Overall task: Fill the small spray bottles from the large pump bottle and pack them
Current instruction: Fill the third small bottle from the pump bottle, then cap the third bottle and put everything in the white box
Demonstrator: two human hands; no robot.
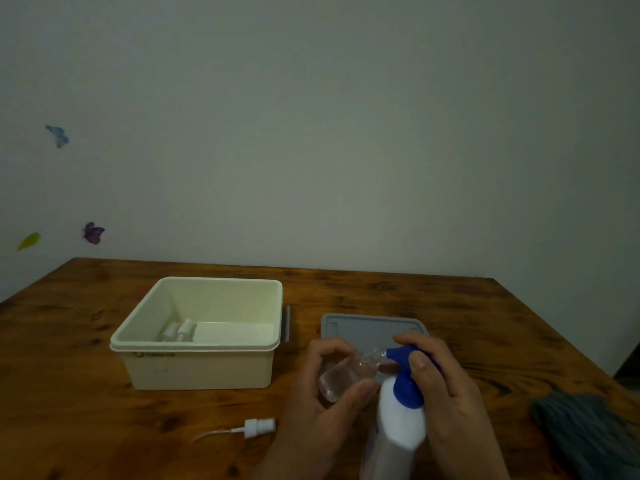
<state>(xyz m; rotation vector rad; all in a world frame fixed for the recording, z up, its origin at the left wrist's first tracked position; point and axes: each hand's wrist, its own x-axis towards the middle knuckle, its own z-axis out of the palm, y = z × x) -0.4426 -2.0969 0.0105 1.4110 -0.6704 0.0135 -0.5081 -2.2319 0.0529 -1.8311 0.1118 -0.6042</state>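
Note:
My left hand (pixel 325 393) grips a small clear spray bottle (pixel 341 375), uncapped and tilted, with its mouth at the blue nozzle. My right hand (pixel 446 389) wraps round the blue pump head (pixel 407 382) of the large white pump bottle (pixel 398 427), thumb on the pump. Some clear liquid shows inside the small bottle. Its white spray cap (pixel 258 427), with a dip tube, lies on the table to the left. Two small spray bottles (pixel 178 332) lie in the cream box (pixel 194 367).
A grey lid (pixel 367 325) lies flat behind my hands on the wooden table (pixel 86 410). A white pad (pixel 233 332) sits inside the cream box. A dark grey cloth (pixel 588 434) lies at the right edge. A plain wall with butterfly stickers stands behind.

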